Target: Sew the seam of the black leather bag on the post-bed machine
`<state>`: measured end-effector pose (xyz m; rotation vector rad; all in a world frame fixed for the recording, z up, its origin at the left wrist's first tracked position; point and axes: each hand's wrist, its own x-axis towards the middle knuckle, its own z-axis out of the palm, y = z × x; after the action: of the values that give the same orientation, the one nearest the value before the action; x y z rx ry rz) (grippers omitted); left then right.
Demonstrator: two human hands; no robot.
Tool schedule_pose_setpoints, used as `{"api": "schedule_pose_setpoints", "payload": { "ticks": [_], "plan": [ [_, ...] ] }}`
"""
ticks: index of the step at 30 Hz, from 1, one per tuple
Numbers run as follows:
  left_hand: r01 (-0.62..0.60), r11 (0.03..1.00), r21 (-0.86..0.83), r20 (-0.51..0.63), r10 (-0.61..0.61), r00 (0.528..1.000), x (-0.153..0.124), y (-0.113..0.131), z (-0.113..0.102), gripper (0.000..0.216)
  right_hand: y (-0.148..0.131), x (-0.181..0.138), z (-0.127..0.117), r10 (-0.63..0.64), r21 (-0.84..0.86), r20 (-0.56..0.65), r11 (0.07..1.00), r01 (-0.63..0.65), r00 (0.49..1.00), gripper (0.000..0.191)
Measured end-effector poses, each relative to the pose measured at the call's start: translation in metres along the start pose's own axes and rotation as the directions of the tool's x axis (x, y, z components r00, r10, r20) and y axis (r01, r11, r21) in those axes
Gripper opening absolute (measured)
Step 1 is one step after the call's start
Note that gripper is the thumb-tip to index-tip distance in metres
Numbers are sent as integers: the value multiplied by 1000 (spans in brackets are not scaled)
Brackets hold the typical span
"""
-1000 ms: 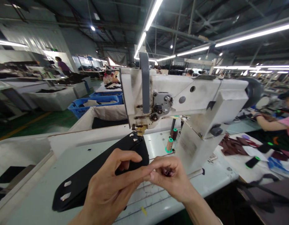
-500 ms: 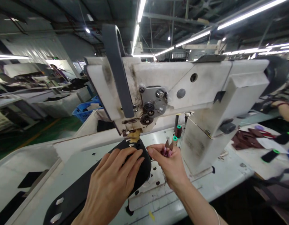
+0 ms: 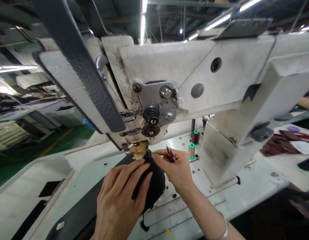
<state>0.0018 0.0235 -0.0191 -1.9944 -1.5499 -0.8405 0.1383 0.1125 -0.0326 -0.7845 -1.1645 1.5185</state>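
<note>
Right hand (image 3: 177,168) is closer to the needle area than half a second ago, and my view sits nearer the machine.

Risks, my judgement. Left hand (image 3: 121,190) lies palm-down, digits slightly bent and apart, resting, not closed around anything. It's on the long black leather-like panel with a rounded end (image 3: 156,181); uneven push there could skew the piece. Right hand grips the small pointed metal snips with dark pinkish handles (image 3: 171,155), points up; a careless wrist turn could jab skin or hit the machine. Right thumb and forefinger nearly meet; can't tell if thread or panel edge is between them. Both hands' fingertips are just beside the dark metal presser foot (image 3: 147,156), so an accidental start could catch one.

Panel position: under my left fingers, long part running past the left wrist on the pale green tabletop (image 3: 254,186). Rounded end shows between the hands, far edge at the presser foot, below the white sewing machine (image 3: 154,60). Farther back: tan thread spool (image 3: 192,151), then brown thread spool (image 3: 195,137), both upright.
</note>
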Motion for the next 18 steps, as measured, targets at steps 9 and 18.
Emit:
{"api": "schedule_pose_setpoints", "payload": {
  "ticks": [9,18],
  "plan": [
    [-31,997,68,-67,36,997,1,1,4,30,3,7,1,-138,-169,13,976,138,990,11],
    [-24,997,70,-80,30,996,-1,1,6,32,6,6,-1,-283,-231,82,927,295,956,13]
  ]
}}
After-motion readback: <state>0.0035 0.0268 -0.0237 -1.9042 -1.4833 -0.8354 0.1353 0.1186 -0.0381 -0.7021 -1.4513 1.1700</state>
